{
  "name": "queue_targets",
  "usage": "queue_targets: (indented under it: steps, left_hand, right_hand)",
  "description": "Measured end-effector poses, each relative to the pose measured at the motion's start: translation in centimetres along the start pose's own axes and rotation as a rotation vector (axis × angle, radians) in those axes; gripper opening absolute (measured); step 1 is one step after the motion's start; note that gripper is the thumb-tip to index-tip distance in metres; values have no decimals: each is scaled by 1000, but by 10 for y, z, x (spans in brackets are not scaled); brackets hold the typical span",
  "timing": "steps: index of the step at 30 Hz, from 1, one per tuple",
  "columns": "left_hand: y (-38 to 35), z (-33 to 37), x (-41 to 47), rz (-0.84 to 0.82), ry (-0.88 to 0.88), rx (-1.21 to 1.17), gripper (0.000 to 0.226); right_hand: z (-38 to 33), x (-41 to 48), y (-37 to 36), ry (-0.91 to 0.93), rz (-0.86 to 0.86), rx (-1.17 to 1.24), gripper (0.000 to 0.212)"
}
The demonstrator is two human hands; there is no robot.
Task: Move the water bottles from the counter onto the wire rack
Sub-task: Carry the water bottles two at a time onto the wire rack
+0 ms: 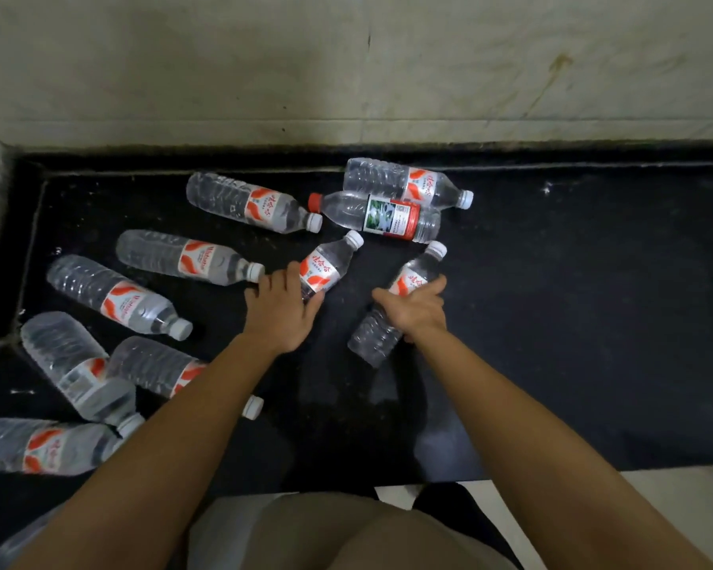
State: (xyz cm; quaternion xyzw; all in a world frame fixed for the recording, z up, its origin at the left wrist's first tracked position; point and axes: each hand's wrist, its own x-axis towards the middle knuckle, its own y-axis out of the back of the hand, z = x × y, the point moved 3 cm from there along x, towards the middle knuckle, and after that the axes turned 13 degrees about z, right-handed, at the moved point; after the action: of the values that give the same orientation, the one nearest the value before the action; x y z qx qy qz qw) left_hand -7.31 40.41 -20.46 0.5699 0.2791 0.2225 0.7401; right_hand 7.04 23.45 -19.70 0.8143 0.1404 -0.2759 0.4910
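**View down onto a glossy black stone surface (573, 322) below a pale, stained wall (346, 76).**

**Progress.** The task appears to be at or near its start. At least ten clear plastic water bottles lie on their sides on the surface. The wire rack is out of view, so no bottle can be counted as delivered, and every bottle seen is left to move.

**Bottles, from the left.**
- A near-left cluster of three bottles (73, 359) lies touching or overlapping, one partly hidden under the left forearm.
- Two mid-left bottles (116, 296) lie apart, caps pointing right.
- One far-left bottle (252, 203) lies towards the wall.
- Right of centre, a red-capped bottle with a green-and-red label (387, 218) lies against a white-capped far bottle (404, 183).

**Hands.**
- The left hand (283, 310) covers the lower body of the left-hand bottle (326, 265). This is a white-capped bottle with a red-and-white label, its cap pointing far right. The bottle passes between forefinger and thumb, and the fingers are only lightly curled, so the grip looks like it is just closing.
- The right hand (416, 312) is wrapped firmly round the middle of the right-hand bottle (418, 273). The thumb is on the left and the fingers pass over the top. The cap points far and the ribbed base projects near-left.
- Whether either bottle has left the surface cannot be told.
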Motion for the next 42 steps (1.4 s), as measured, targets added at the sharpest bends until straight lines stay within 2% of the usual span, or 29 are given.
queue_targets:
  steps: [3, 7, 10, 13, 17, 21, 23, 26, 28, 32, 37, 42]
  left_hand:
    - [0, 7, -3, -18, 65, -17, 81]
    - [-6, 20, -18, 24, 133, -90, 79]
    - [-14, 29, -39, 36, 118, -76, 76]
    - [-20, 41, -62, 45, 83, -10, 73]
    - [-25, 59, -71, 58, 153, -49, 67]
    - [-29, 67, -72, 105, 256, -109, 86]
    - [-29, 70, -69, 138, 230, -131, 86]
    - [-22, 80, -57, 190, 135, -183, 68]
    - [-8, 99, -51, 227, 73, -236, 65]
    - [46, 167, -49, 372, -11, -423, 69]
    - [135, 270, -80, 620, -128, -660, 72]
    - [183, 380, -156, 708, -286, -778, 65]
  right_hand:
    - [16, -4, 16, 147, -44, -271, 123]
    - [37, -14, 23, 337, -35, -550, 115]
    - [52, -23, 24, 457, 21, -643, 112]
    - [64, -27, 22, 501, 40, -657, 113]
    - [71, -27, 23, 542, 98, -620, 103]
    - [83, -28, 26, 604, 140, -596, 95]
    - [93, -27, 34, 619, 164, -586, 93]
    - [115, -28, 57, 620, 220, -570, 92]
    - [128, -29, 81, 594, 290, -495, 92]
    - [138, -33, 158, 534, 470, -245, 95]
    - [156, -65, 297, 561, 807, 121, 95]
    - [227, -99, 417, 604, 1070, 188, 98]
